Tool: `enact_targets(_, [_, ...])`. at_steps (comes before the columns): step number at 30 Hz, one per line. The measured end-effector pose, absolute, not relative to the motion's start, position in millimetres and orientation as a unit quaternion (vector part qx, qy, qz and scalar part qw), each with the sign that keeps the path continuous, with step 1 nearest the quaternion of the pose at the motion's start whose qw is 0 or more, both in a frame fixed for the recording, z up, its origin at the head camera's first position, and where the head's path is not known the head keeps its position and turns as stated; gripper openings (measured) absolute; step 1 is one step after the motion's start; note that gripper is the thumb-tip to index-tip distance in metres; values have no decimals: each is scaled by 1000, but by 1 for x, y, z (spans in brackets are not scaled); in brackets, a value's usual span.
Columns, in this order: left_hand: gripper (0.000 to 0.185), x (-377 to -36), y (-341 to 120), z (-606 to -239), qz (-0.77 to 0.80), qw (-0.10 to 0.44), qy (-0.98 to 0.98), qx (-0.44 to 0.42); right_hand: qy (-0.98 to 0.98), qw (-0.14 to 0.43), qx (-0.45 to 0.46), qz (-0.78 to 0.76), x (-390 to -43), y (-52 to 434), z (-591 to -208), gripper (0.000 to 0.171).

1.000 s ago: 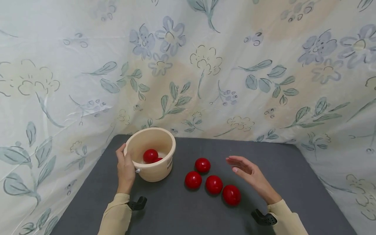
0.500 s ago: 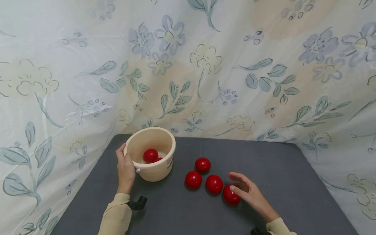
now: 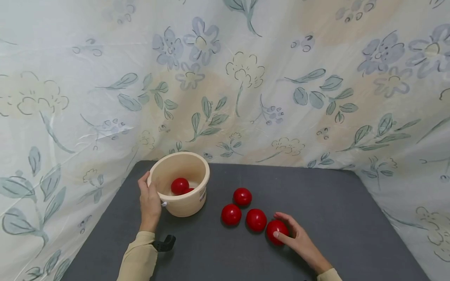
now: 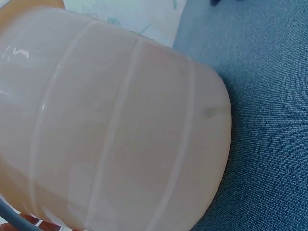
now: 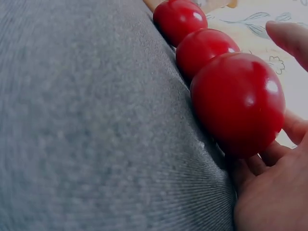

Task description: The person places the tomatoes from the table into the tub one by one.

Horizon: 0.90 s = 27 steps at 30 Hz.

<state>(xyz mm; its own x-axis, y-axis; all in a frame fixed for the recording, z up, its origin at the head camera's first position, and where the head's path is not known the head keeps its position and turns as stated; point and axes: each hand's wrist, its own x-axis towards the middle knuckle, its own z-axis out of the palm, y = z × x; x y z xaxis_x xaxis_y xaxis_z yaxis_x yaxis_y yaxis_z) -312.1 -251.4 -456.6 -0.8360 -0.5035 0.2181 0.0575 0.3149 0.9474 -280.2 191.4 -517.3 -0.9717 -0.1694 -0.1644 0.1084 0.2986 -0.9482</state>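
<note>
In the head view my left hand (image 3: 150,205) grips the cream bucket (image 3: 186,205) by its left rim. The bucket's ribbed wall (image 4: 120,120) fills most of the left wrist view. Inside it lie two glossy red balls (image 3: 180,186), one partly hidden by the rim. My right hand (image 3: 299,238) is around the nearest red ball (image 3: 276,230) on the table, fingers behind it. In the right wrist view the thumb (image 5: 291,41) stands apart from that ball (image 5: 238,103), with fingers low against its far side.
Three more red balls, a back one (image 3: 242,197), a left one (image 3: 231,215) and a middle one (image 3: 256,220), lie between bucket and right hand. A dark grey table (image 3: 211,257) carries everything. Floral cloth (image 3: 246,117) hangs behind and along the sides.
My right hand has come down and toward me, from above the table to around the nearest red ball. The left hand and bucket have stayed in place.
</note>
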Motion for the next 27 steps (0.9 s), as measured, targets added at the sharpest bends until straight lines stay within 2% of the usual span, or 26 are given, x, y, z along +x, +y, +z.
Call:
enact_targets(8, [53, -311, -252, -455, -570, 248, -770, 146, 815, 141, -53, -560, -280, 189, -521, 75])
enact_targets(18, [52, -311, -253, -455, -568, 244, -770, 157, 820, 104, -16, -563, -288, 191, -517, 66])
enact_targets(27, [52, -312, -252, -457, -571, 241, -768, 157, 822, 79, -39, -562, -316, 199, -482, 67])
